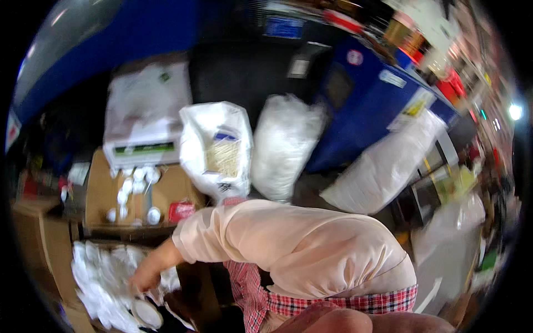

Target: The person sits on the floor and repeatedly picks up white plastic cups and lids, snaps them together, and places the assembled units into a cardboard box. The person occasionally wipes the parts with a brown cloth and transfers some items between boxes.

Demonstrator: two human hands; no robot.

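Note:
From the right, a long cream sleeve crosses the view to my right hand, which reaches down at the lower left. The hand is over an open box piled with white plastic pieces, and its fingers touch or sit among them. Motion blur hides how the fingers are bent and whether they hold anything. Beside the hand lies a white round, lid-like piece. My left hand cannot be made out. Red checked cloth runs along the lower edge, with a blurred skin-toned shape below it.
Behind the box, a cardboard sheet carries several small white round pieces and a red item. An open white sack holds pale pellets. Full whitish sacks stand further right, near a blue machine.

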